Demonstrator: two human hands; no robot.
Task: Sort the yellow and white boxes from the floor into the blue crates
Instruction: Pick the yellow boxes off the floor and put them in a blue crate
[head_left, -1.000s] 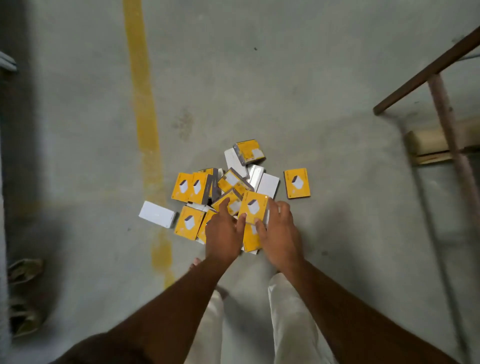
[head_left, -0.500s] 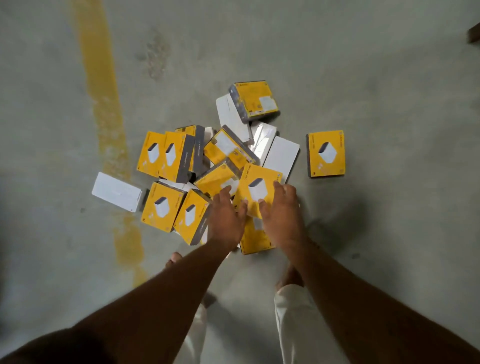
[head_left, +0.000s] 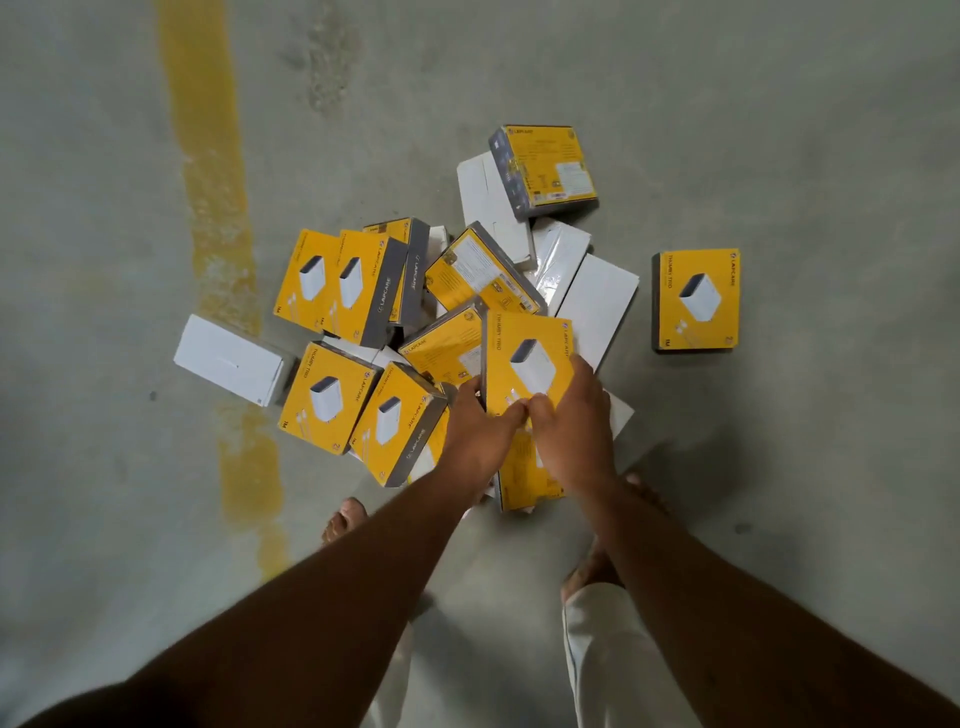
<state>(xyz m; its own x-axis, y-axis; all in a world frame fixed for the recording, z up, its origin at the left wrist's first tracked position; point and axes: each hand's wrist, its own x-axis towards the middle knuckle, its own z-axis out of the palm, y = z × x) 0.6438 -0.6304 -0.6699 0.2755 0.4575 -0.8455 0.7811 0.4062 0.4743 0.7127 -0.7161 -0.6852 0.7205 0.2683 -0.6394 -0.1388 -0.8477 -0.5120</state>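
Both hands reached down together | left hand (head_left: 480, 434) and right hand (head_left: 574, 434) each pinched yellow box (head_left: 524, 358) atop pile (head_left: 363, 332) | lone box (head_left: 696, 301) lay apart rightward | bare floor (head_left: 779, 467) around pile

The hands (head_left: 524, 431) cover part of a yellow box (head_left: 524, 483); white boxes (head_left: 592, 306) lie half buried; small print unreadable.

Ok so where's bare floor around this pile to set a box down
Bare floor lies right of the lone yellow box, and between it and the pile. Also bare: between the yellow stripe and the white box, and above the pile. It is crowded where both hands hold the top yellow box.
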